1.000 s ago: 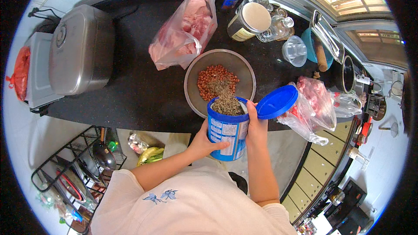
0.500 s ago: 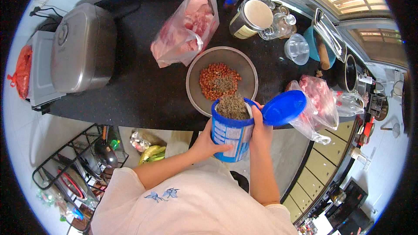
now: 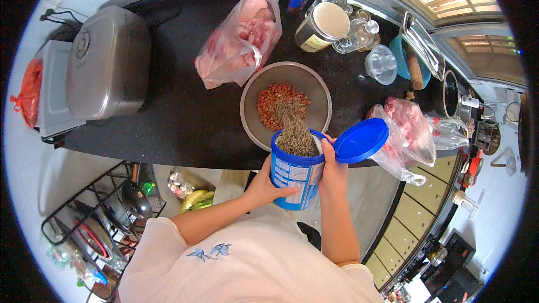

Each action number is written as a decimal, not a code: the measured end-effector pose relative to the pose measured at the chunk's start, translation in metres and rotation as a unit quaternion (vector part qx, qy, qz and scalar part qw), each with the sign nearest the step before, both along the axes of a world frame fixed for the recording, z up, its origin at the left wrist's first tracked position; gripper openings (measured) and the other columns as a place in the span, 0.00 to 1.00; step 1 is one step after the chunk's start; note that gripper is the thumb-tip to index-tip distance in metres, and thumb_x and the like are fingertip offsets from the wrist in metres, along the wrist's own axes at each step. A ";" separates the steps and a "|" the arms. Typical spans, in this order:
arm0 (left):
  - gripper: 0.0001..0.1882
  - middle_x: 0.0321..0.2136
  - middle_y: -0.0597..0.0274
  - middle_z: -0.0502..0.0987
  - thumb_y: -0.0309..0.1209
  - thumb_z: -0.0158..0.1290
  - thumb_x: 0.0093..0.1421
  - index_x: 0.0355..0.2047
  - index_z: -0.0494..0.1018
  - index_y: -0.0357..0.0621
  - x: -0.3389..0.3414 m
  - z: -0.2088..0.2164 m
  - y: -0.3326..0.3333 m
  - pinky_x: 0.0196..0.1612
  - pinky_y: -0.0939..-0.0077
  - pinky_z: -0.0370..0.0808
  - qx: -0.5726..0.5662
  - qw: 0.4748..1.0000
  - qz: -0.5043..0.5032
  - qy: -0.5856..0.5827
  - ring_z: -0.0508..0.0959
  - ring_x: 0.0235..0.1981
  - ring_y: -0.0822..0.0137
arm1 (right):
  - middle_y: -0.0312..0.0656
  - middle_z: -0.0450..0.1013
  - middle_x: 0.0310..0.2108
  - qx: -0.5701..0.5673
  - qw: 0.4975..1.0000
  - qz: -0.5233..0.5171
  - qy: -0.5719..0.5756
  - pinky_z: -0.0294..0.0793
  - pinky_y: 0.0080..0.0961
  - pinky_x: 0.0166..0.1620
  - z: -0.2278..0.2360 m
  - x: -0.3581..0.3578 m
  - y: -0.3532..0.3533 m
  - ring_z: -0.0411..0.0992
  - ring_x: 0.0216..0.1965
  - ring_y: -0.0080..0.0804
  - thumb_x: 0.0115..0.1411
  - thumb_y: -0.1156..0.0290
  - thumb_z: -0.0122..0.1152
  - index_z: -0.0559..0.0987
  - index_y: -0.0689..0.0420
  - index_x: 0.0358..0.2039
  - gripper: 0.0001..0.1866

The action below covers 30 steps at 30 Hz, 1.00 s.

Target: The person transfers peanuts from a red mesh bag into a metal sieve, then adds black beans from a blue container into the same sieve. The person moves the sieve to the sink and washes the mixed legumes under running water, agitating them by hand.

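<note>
A blue can [image 3: 297, 182] with a white inside is gripped between my left hand [image 3: 265, 182] and my right hand [image 3: 334, 171]. It is tipped forward over the near rim of a round metal bowl [image 3: 317, 81]. Small grey-brown seeds or grains [image 3: 297, 140] stream from its mouth into the bowl. They land on reddish-brown nuts, probably peanuts [image 3: 269, 113], spread in the bowl's middle. The can's blue lid [image 3: 362, 140] hangs open on the right, beside my right fingers.
Raw meat in a clear bag [image 3: 247, 33] lies behind the bowl; another meat bag [image 3: 407, 129] is at the right. A lidded metal box [image 3: 109, 62] stands left. Jars and glass bottles [image 3: 359, 33] line the back by the window. A wire rack [image 3: 90, 202] is below left.
More grains are pouring, and the grey-brown patch over the nuts has grown. The can and its lid have shifted slightly left.
</note>
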<state>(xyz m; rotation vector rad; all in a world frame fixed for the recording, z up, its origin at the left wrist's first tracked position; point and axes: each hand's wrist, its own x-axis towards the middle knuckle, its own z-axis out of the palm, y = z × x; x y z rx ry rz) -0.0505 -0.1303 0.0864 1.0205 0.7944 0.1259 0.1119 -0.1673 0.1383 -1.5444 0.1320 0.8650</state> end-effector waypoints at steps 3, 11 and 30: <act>0.58 0.57 0.51 0.62 0.37 0.70 0.41 0.64 0.43 0.39 0.000 -0.001 -0.001 0.60 0.64 0.62 -0.002 1.000 0.010 -0.007 0.64 0.57 0.60 | 0.39 0.71 0.42 -0.008 1.000 0.019 -0.024 0.67 0.26 0.50 0.005 -0.001 0.001 0.68 0.44 0.27 0.57 0.65 0.61 0.71 0.60 0.46 0.19; 0.57 0.57 0.51 0.62 0.36 0.69 0.41 0.64 0.43 0.39 -0.004 -0.001 -0.006 0.60 0.64 0.62 -0.027 0.999 -0.012 0.032 0.65 0.57 0.60 | 0.38 0.71 0.41 -0.043 0.999 0.025 -0.013 0.67 0.25 0.48 -0.008 0.000 -0.007 0.69 0.42 0.25 0.57 0.64 0.61 0.72 0.60 0.44 0.17; 0.62 0.57 0.52 0.61 0.37 0.73 0.34 0.64 0.43 0.41 -0.007 -0.003 0.001 0.61 0.62 0.60 0.034 0.999 0.003 -0.006 0.63 0.59 0.58 | 0.40 0.68 0.49 0.024 0.999 0.043 -0.018 0.62 0.28 0.56 0.003 -0.007 -0.015 0.64 0.52 0.28 0.58 0.67 0.57 0.68 0.58 0.50 0.20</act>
